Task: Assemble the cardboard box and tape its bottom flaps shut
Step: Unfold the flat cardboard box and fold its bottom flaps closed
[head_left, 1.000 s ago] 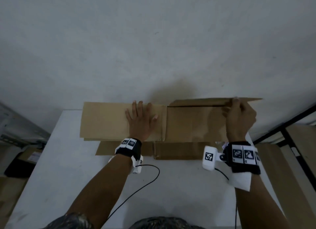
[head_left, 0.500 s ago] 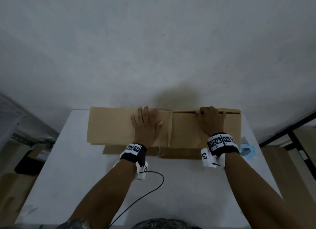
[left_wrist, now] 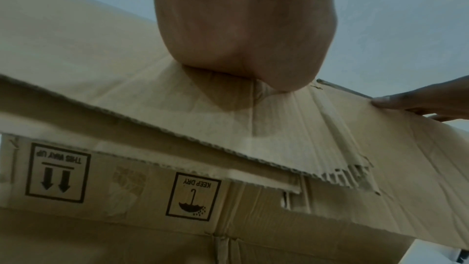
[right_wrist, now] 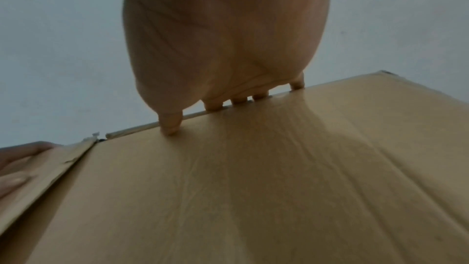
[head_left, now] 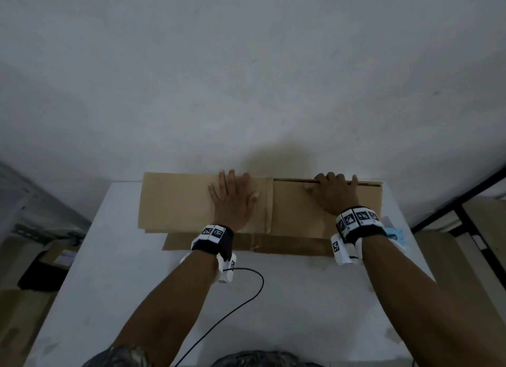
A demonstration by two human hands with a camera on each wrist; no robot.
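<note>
The person's arms are bare from the lower edge of the frame up to the wrists. Each wrist carries a black band (head_left: 213, 238) faced with white squares printed with black-and-white coded markers; the right wrist's band (head_left: 359, 221) shows a row of several such squares. A white block-shaped camera housing (head_left: 226, 268) hangs under the left wrist, with a thin black cable (head_left: 241, 303) looping from it toward the bottom centre. A similar white housing (head_left: 345, 250), also marker-tagged, sits under the right wrist. Dark patterned clothing (head_left: 120, 357) shows at the bottom edge.

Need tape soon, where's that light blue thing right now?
Head view: light blue thing lies on the table's right side, just behind the right wrist, beside the cardboard box.
</note>
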